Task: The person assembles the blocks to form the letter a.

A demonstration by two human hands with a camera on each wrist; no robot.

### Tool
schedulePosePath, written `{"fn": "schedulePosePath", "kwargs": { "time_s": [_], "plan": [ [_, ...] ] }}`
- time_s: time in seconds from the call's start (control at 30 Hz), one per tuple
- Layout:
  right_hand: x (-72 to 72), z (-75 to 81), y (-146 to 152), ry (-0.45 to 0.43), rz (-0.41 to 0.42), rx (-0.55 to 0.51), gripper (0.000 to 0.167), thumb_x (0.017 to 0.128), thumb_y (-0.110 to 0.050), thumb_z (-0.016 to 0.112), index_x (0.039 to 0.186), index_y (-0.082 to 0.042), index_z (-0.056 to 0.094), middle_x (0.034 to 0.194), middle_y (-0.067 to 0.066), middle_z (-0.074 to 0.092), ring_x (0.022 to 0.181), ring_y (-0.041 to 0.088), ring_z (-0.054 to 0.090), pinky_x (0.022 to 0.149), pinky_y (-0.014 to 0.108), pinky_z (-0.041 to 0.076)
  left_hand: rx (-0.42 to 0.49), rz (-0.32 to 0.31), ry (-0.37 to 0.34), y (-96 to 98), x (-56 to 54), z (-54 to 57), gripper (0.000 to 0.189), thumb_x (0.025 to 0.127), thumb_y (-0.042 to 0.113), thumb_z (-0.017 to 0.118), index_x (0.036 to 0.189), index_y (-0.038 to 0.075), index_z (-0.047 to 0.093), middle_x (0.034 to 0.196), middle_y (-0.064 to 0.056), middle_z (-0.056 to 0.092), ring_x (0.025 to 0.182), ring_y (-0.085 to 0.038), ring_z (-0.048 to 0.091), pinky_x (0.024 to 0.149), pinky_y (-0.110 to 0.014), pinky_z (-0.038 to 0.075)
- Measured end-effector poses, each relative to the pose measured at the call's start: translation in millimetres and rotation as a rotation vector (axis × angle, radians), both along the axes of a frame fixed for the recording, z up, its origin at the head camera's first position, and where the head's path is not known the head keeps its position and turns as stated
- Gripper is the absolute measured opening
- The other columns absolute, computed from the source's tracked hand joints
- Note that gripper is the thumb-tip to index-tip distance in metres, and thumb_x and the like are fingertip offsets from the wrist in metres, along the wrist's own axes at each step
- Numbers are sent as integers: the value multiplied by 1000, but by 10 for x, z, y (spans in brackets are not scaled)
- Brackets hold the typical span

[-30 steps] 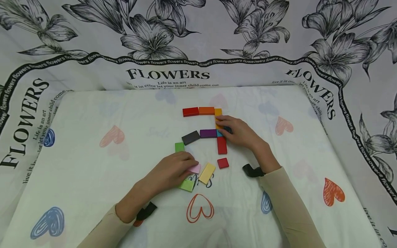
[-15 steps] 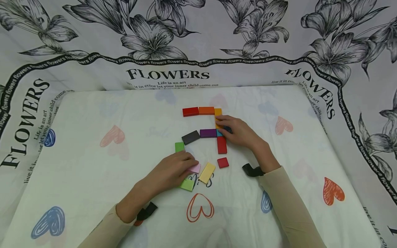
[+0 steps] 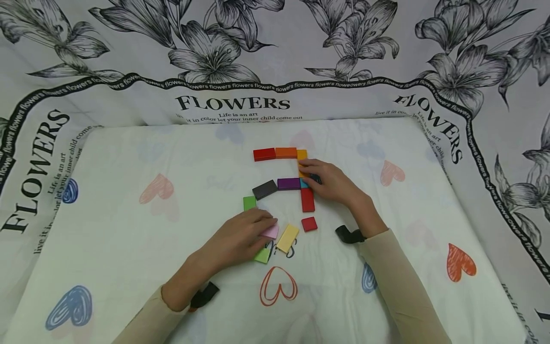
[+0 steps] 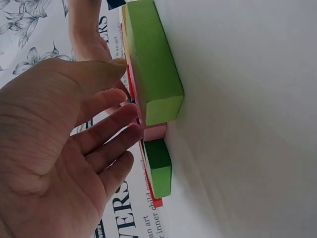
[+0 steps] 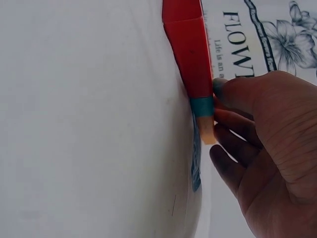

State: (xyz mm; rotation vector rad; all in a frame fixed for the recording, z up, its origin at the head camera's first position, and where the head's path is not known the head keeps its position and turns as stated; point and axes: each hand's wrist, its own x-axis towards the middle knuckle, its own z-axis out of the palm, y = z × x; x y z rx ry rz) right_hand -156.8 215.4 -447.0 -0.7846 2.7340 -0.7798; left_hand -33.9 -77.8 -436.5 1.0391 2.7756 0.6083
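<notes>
My left hand (image 3: 238, 234) lies over a pink block (image 3: 270, 231), its fingertips on it and the thumb near the light green block (image 3: 262, 256). In the left wrist view its fingers are loosely bent beside the green block (image 4: 156, 64), part of the pink block showing behind. My right hand (image 3: 331, 180) rests at the bend of a block line, fingertips on the yellow-orange block (image 3: 302, 154) and thumb at the small blue block (image 3: 304, 183). The right wrist view shows these fingers relaxed and spread beside the teal-blue end (image 5: 202, 106) and red block (image 5: 190, 54).
The line includes red (image 3: 264, 155), orange (image 3: 286, 153), purple (image 3: 289, 184), dark grey (image 3: 265, 189), green (image 3: 249, 203) and red (image 3: 307, 199) blocks. A loose red piece (image 3: 309, 224) and a pale yellow block (image 3: 287, 238) lie nearer, on a heart-printed white cloth (image 3: 206, 157).
My left hand has shifted slightly right and up, covering more of the light green block. The right hand and the other blocks stay where they were.
</notes>
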Motion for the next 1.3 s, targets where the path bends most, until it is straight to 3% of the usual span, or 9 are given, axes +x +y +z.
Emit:
{"fn": "schedulePosePath", "kwargs": {
  "time_s": [0.27,0.5,0.73,0.97,1.3],
  "plan": [
    [24,12,-33,-8,-16,1,44,106,-18,65,147,-4,61,161,11,54,153,31,47,127,50,40,44,29,106,-102,21,26,38,95,23,80,131,15,74,131,-2,72,125,-21,66,109,-38,57],
    [31,11,-60,-3,-15,1,43,107,-18,64,147,-3,61,160,12,55,153,32,47,127,50,39,90,88,123,-172,73,10,31,96,27,80,125,17,79,125,1,75,122,-19,69,106,-39,59],
    [42,7,-63,-10,-50,29,44,106,-21,65,147,-6,62,161,9,55,153,30,47,127,49,39,79,28,131,-187,106,-4,29,95,18,81,123,17,80,124,1,75,120,-17,69,103,-34,60],
    [66,16,-88,3,-66,49,44,106,-20,65,147,-5,63,162,11,53,153,31,47,126,50,41,-12,-38,110,-120,68,-26,31,94,12,80,125,16,80,123,0,76,118,-17,68,99,-32,61],
    [219,122,-171,27,-87,38,43,104,-21,69,146,-10,65,162,9,53,151,30,50,122,50,46,-16,-53,102,-85,57,-37,32,92,7,81,123,15,81,120,0,77,118,-17,69,98,-31,62]
  ]
}}
